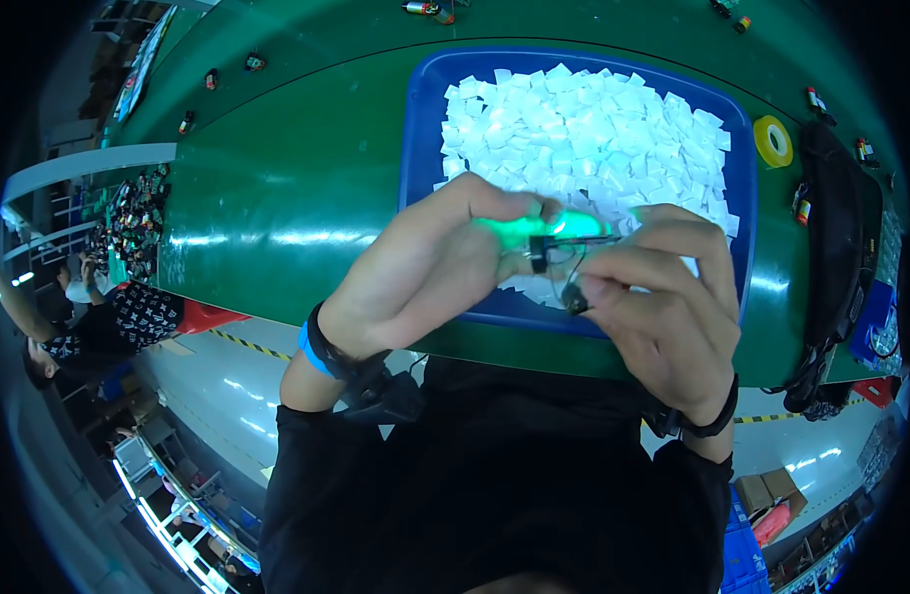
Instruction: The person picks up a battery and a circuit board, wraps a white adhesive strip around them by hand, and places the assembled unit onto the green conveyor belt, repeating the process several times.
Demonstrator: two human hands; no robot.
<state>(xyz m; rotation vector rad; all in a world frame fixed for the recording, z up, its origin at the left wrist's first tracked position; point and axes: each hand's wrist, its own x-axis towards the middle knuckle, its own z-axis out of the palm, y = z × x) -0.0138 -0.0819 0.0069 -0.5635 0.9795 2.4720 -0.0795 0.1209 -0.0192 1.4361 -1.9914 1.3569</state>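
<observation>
Over the near part of a blue tray [412, 148], my two hands meet around a small electronic part with thin wires [581, 240]. A bright green light [561, 226] glows on it and colours the fingertips. My left hand [420, 262] is closed, gripping the part's left end between thumb and fingers. At the other side, my right hand [673, 287] pinches a small dark piece [574, 298] that appears joined to the part by thin wires. The fingers partly hide the part, so its exact kind cannot be made out. Many white paper-like squares [584, 129] fill the tray behind.
On the green table [277, 198] a yellow tape roll [773, 142] and a black bag [836, 218] lie right of the tray. A heap of small electronic parts [133, 223] sits at the left. Another person [118, 317] is beyond the table's left end.
</observation>
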